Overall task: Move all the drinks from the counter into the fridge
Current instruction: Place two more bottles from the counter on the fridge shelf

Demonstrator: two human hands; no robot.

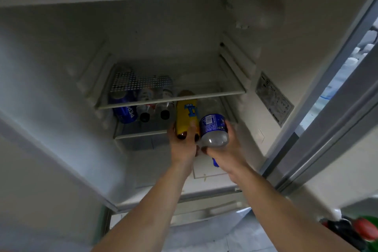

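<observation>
As hands [185, 141] grip bottles [187, 116].

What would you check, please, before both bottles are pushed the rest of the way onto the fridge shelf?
1. Left hand grips the yellow-label bottle: ok.
2. Right hand grips the blue-label bottle: ok.
3. Shelf space ahead, right of the Pepsi bottle and the two black-capped bottles: looks free, ok.
4. Clearance under the upper shelf: yellow-label bottle already passes beneath, ok.
5. Caps closed on the held bottles: cannot tell.
6. Drinks left on the counter: cannot tell, counter out of view.
</observation>
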